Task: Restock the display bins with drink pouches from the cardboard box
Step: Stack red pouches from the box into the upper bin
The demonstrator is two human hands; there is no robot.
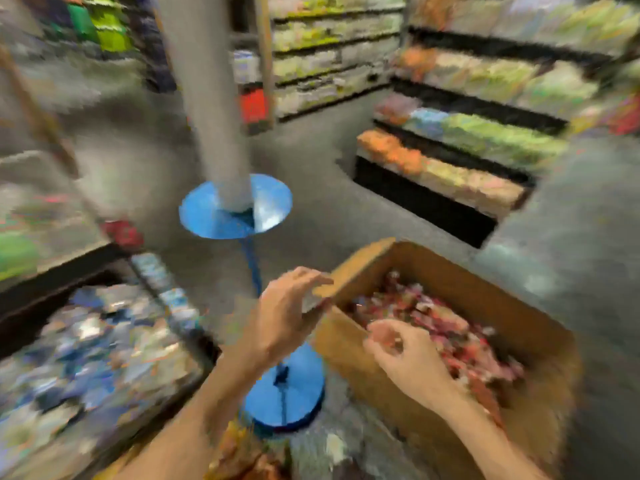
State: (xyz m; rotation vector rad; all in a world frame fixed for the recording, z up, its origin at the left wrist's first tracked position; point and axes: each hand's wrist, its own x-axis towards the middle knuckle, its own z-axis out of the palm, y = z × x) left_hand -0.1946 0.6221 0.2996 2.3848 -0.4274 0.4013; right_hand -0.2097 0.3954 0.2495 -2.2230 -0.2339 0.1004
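Step, as judged: fetching stock. Open brown cardboard box (450, 299) at 4 o'clock, heaped with reddish foil drink pouches (446, 327). Left hand (287, 317) pinches box flap back. Right hand (405, 355) over pouches, fingers curled; grasp unclear through blur. Next: secure handful, carry to bin of blue-silver pouches (97, 351) at 8 o'clock.

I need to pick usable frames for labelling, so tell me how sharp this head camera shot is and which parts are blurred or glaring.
Head view: heavy motion blur throughout; the shelves and the display bin are smeared, labels unreadable. The left hand on the cardboard box flap and the right hand over the drink pouches are clearest, still soft. Bright glare on the blue stand. Wide-angle bending at the edges.
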